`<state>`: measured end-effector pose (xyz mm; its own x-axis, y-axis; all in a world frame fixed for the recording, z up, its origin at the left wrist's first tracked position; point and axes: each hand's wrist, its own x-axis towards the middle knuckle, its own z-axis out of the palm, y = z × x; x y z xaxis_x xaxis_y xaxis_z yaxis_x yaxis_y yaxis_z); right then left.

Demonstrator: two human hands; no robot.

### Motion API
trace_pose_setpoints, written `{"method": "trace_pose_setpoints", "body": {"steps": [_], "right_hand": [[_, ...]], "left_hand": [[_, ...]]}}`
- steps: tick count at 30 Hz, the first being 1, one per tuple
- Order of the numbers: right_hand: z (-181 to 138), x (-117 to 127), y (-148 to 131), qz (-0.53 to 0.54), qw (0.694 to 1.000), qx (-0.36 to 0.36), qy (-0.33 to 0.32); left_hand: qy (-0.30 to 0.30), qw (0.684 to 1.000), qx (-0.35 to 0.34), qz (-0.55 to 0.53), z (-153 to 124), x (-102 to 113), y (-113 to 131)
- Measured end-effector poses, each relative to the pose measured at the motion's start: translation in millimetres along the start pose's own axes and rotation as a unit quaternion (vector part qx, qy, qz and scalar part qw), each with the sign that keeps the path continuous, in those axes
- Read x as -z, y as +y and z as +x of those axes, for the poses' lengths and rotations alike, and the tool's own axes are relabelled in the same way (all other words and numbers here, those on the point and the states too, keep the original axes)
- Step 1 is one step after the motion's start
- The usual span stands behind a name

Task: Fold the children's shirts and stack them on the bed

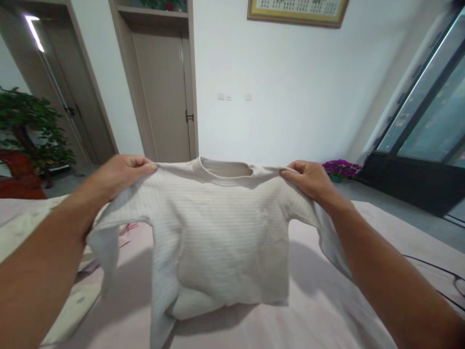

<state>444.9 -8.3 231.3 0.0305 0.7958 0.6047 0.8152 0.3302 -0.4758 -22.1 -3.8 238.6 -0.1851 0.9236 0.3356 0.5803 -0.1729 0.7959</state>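
A pale ribbed long-sleeved shirt (225, 232) hangs spread out between my two hands, its round neckline at the top and a small embroidered mark on the chest. My left hand (127, 169) is closed on the shoulder at the left, pinching the fabric between thumb and fingers. At the other shoulder, my right hand (303, 177) pinches the cloth the same way. Both sleeves droop below my wrists. The hem hangs just over a pale pink sheet (312, 310), with a shadow under it; whether it touches is hard to tell.
Light patterned fabric (69, 315) lies on the sheet at the left, partly behind my forearm. A black cable (432, 264) runs along the right. Beyond stand a leafy plant (29, 121), a closed door (160, 92) and purple flowers (341, 168) in a pot.
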Motion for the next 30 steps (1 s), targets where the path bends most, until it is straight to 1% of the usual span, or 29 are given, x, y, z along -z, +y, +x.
{"method": "trace_pose_setpoints", "body": {"steps": [1,2,3,4,6,8,11,14,16,17,19,20,21,22,23,24,25,26,28,29,30], "right_hand": [[2,-19,14,-0.024,0.999,-0.006,-0.037],[3,-38,26,-0.051,0.996,-0.016,-0.065],[3,-56,38,-0.079,0.993,-0.022,-0.089],[1,-74,48,-0.110,0.987,-0.031,-0.116],[-5,-106,64,-0.161,0.972,-0.047,-0.165],[-10,-131,75,-0.190,0.961,-0.056,-0.192],[-15,-159,85,-0.231,0.952,-0.088,-0.182],[-19,-175,92,-0.254,0.943,-0.112,-0.182],[-25,-176,93,-0.260,0.945,-0.083,-0.180],[-30,-173,91,-0.260,0.949,-0.059,-0.166],[-44,-160,83,-0.243,0.962,-0.010,-0.127],[-53,-151,79,-0.227,0.967,0.004,-0.113],[-63,-139,73,-0.204,0.972,0.008,-0.115],[-75,-126,68,-0.182,0.974,-0.005,-0.136],[-87,-112,64,-0.163,0.971,-0.028,-0.173],[-100,-99,61,-0.140,0.963,-0.050,-0.223],[-112,-86,60,-0.109,0.953,-0.070,-0.275],[-125,-76,59,-0.068,0.936,-0.087,-0.334],[-148,-61,60,0.031,0.890,-0.102,-0.443],[-158,-57,61,0.070,0.871,-0.102,-0.475],[-166,-56,61,0.103,0.860,-0.100,-0.489]], "left_hand": [[-0.033,0.996,-0.013,0.082,7,-17,-12],[-0.038,0.985,-0.038,0.167,12,-34,-25],[-0.042,0.966,-0.072,0.244,17,-50,-38],[-0.036,0.948,-0.082,0.307,19,-65,-49],[-0.036,0.937,-0.072,0.341,22,-92,-70],[-0.044,0.921,-0.063,0.381,23,-114,-88],[-0.045,0.904,-0.066,0.421,26,-138,-109],[-0.043,0.887,-0.096,0.449,26,-153,-123],[-0.033,0.880,-0.131,0.456,19,-157,-127],[-0.022,0.879,-0.151,0.451,13,-156,-127],[-0.002,0.887,-0.188,0.422,-7,-148,-125],[-0.005,0.895,-0.193,0.401,-20,-142,-124],[-0.028,0.907,-0.184,0.379,-34,-134,-123],[-0.064,0.917,-0.155,0.362,-48,-125,-123],[-0.114,0.921,-0.107,0.357,-63,-115,-124],[-0.161,0.920,-0.068,0.352,-78,-105,-125],[-0.196,0.921,-0.045,0.333,-92,-95,-127],[-0.234,0.922,-0.022,0.307,-105,-87,-130],[-0.315,0.923,0.011,0.219,-127,-76,-132],[-0.354,0.920,0.022,0.166,-137,-74,-131],[-0.387,0.915,0.032,0.112,-145,-74,-130]]}}
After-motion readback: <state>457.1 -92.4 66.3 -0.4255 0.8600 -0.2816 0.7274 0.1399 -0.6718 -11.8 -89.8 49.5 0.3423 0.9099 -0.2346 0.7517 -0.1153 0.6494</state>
